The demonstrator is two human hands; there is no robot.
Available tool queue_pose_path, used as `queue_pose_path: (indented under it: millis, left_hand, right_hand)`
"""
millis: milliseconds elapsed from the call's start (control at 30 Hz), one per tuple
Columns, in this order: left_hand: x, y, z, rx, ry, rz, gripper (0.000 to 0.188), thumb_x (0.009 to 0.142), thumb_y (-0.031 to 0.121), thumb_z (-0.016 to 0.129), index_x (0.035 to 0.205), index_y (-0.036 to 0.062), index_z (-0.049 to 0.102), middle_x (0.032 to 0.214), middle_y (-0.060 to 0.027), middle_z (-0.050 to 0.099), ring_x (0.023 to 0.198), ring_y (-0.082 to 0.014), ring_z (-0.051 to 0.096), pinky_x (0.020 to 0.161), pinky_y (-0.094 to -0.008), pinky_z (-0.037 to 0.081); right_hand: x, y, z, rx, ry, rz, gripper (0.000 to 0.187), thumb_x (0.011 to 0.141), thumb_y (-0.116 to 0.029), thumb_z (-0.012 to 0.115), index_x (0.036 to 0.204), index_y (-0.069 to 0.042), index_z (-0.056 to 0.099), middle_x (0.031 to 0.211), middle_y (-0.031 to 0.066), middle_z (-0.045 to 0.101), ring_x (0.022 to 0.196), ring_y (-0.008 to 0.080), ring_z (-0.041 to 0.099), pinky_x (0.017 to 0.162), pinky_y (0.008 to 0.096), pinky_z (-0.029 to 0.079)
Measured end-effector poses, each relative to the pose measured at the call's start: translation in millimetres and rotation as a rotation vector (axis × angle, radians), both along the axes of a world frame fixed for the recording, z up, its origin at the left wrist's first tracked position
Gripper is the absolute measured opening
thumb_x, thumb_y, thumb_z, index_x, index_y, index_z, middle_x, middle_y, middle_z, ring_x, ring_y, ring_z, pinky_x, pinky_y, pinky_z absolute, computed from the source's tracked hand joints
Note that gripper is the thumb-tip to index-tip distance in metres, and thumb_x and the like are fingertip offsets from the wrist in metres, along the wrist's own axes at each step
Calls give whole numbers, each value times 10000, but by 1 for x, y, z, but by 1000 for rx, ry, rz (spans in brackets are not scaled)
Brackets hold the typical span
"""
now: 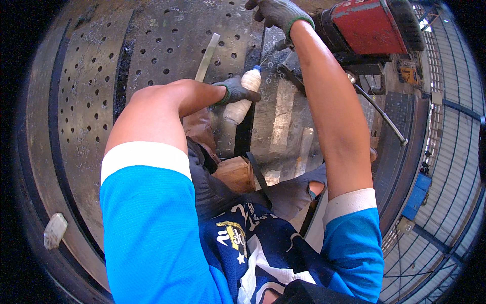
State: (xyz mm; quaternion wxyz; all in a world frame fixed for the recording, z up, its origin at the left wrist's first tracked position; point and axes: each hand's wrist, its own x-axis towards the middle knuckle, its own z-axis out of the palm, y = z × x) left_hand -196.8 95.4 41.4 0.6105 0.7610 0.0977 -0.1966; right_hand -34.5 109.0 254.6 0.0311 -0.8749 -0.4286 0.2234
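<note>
Left hand: the gloved left hand [235, 92] has its fingers wrapped around the bottle's middle, a grip that likely steadies it while leaving both ends free.
Bottle: the pale, wrapped bottle [250, 81] lies inside the left fingers, tilted, its far end leaning toward the right hand; the wrapping may give the glove a better hold.
Cap: the blue cap [257, 68] sits beyond the left fingers, uncovered and facing away from the body.
Right hand: the gloved right hand [280, 13] reaches past the bottle to the upper edge, its visible fingers a little bent; whether they hold anything, I cannot tell.
Machine: the red machine [362, 25] stands just right of the right fingers, probably close so that hand can reach it.
Rod: the metal rod [382, 112] slants toward the body, right of both hands' fingers.
Bar: the flat metal bar [208, 57] rests up and left of the left fingers, apart from them.
Plate: the holed steel plate [190, 43] spreads beneath and left of the left fingers, carrying the bar.
Boot: the brown boot [199, 123] is near the left fingers, on their body side.
</note>
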Motion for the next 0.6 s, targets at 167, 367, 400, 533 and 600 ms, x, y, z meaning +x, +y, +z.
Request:
queue_pose_path:
  millis: [167,367,400,533,600]
  left_hand:
    - [3,0,-1,-6,-8,5,878,636,526,897,1317,46,621,1249,-192,689,1160,-334,660,1023,-418,502]
    - [-2,-1,-22,11,-23,37,856,626,521,898,1289,46,637,1225,-187,699,1138,-332,668,1011,-418,506]
    - [-3,0,-26,23,-34,53,852,625,520,898,1284,46,640,1221,-186,700,1134,-332,669,1008,-418,507]
    - [-5,7,-29,76,-98,117,838,618,517,898,1266,46,651,1206,-183,707,1119,-330,675,1000,-417,509]
    - [0,15,-23,-52,8,80,859,609,545,900,1268,52,654,1203,-179,710,1126,-337,675,998,-415,509]
  right_hand:
    - [2,0,-4,11,-10,-2,461,866,-21,626,1309,-133,684,1219,143,725,1017,278,729,895,412,562]
    - [1,1,-4,4,-12,-6,447,873,-26,634,1305,-127,689,1181,162,735,985,273,736,883,411,565]
    - [1,1,-4,0,-15,-5,445,874,-28,635,1304,-126,689,1181,164,735,981,271,737,882,410,565]
    - [6,-4,-12,43,-45,49,449,865,-27,623,1301,-116,690,1211,169,726,1053,295,719,906,421,561]
    - [10,-7,-20,99,-110,147,428,875,-46,605,1289,-109,695,1240,181,715,1114,317,702,937,437,551]
